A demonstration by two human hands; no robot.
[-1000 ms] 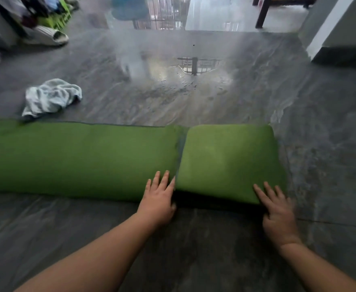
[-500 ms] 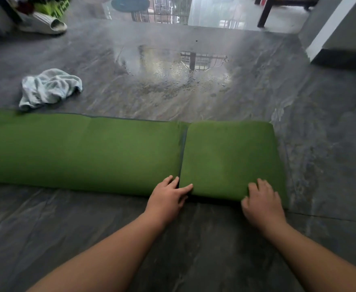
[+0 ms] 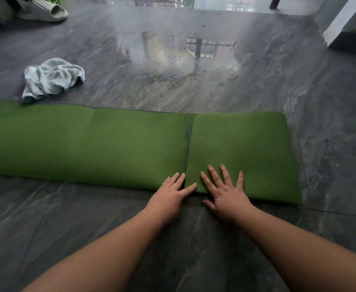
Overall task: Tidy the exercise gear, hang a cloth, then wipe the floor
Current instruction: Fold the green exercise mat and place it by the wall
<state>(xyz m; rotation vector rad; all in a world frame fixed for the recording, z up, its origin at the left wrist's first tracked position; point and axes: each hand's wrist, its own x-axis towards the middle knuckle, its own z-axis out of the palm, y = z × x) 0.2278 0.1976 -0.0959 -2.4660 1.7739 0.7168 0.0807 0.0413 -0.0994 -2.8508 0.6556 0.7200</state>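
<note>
I see my right hand (image 3: 225, 192) lying flat on the folded end of the green mat (image 3: 88, 144), fingers (image 3: 215, 175) spread and straight, thumb off the near edge on the floor (image 3: 67, 228). My left hand (image 3: 170, 192) sits just beside it at the fold's edge, fingers straight and close together, tips on the mat. The mat stretches away left of my fingers. A crumpled pale cloth (image 3: 50, 79) lies beyond its far edge, well left of them; a puddle (image 3: 183, 60) sits farther ahead.
</note>
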